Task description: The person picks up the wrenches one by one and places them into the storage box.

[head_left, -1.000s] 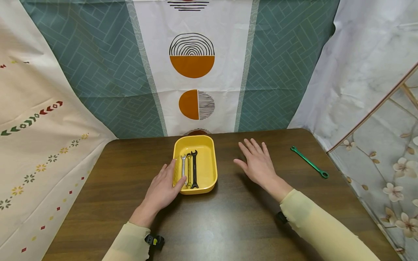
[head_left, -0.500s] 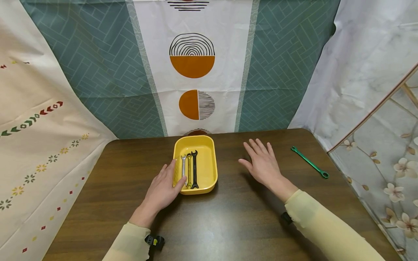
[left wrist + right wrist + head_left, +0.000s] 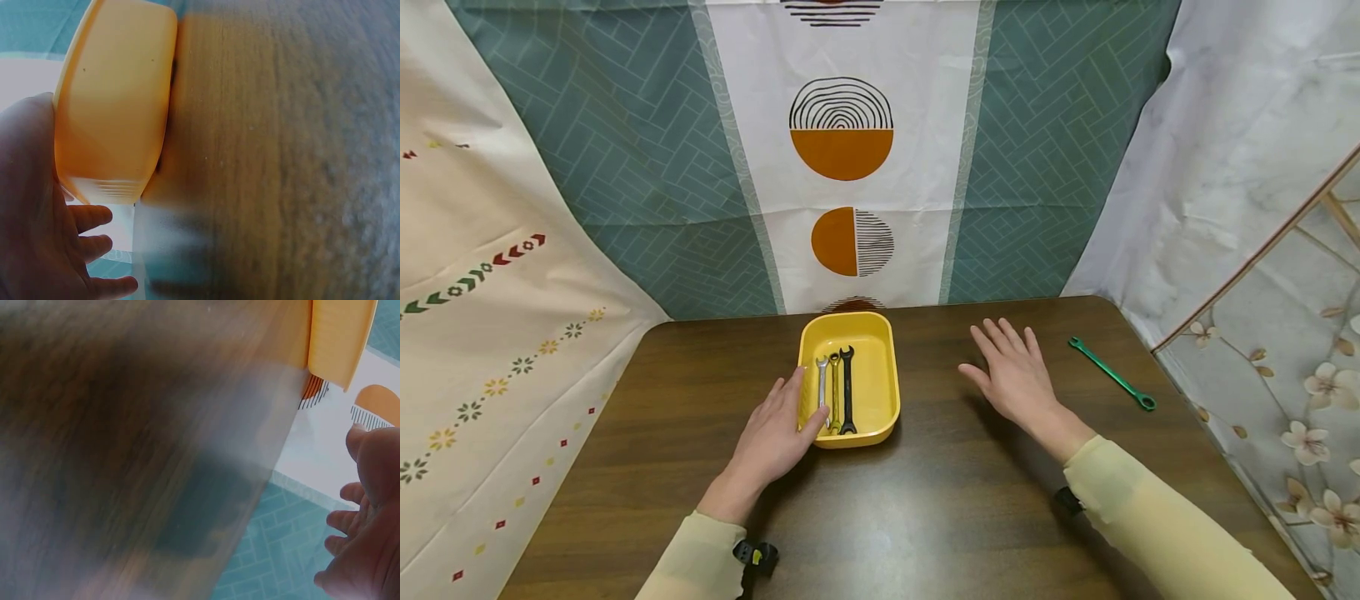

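Note:
My left hand (image 3: 772, 429) rests on the left rim of a yellow tray (image 3: 877, 379), its thumb over the near-left corner and its fingers loosely straight. In the left wrist view the thumb lies along the rim of the tray (image 3: 115, 100) and the other fingers reach past its end. Side by side in the tray lie a silver wrench (image 3: 822, 385), a gold wrench (image 3: 835, 392) and a black wrench (image 3: 847, 387). My right hand (image 3: 1017, 377), fingers spread and holding nothing, hovers over the table between the tray and a green combination wrench (image 3: 1111, 372).
The dark wooden table (image 3: 880, 517) has its far edge against a patterned curtain (image 3: 1037, 167). A cream cloth (image 3: 497, 333) hangs on the left, and a floral cloth (image 3: 1285, 375) borders the right edge.
My right hand has drifted a little to the right, away from the tray. The left hand, the tray and the wrenches have stayed in place.

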A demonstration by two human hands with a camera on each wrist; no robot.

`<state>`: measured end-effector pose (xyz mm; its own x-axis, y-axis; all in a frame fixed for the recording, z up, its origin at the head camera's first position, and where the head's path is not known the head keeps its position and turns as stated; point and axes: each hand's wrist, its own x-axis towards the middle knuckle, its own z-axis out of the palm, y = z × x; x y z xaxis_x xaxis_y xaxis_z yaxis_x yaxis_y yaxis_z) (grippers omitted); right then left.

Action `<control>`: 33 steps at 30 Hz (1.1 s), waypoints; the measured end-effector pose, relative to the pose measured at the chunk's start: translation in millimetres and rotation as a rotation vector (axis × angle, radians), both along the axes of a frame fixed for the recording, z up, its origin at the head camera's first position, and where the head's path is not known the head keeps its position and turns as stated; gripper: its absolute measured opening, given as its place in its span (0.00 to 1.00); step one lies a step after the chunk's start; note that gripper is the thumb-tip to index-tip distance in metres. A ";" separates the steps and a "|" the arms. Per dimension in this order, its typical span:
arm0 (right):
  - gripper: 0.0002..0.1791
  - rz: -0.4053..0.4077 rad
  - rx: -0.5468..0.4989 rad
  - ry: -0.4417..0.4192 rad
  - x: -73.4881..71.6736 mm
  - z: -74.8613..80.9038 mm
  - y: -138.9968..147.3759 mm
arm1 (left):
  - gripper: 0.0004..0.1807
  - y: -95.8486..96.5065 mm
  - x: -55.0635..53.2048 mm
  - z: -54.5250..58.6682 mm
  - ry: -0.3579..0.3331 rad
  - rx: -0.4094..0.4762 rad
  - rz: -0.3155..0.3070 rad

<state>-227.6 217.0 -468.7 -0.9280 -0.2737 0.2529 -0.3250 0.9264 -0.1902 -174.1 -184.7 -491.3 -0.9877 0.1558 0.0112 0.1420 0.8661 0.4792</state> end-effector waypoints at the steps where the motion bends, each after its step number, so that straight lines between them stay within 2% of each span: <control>1: 0.42 -0.002 -0.001 -0.003 0.1 -0.1 1.4 | 0.51 0.1 0.1 0.1 -0.001 0.000 0.000; 33: 0.41 -0.063 0.027 -0.023 -1.3 -3.0 42.9 | 0.50 0.7 0.4 2.4 -0.002 -0.002 -0.005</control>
<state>-229.0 260.0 -471.6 -0.9490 -0.2210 0.2249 -0.2619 0.9497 -0.1716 -173.7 -184.0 -488.9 -0.9870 0.1605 0.0086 0.1451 0.8666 0.4774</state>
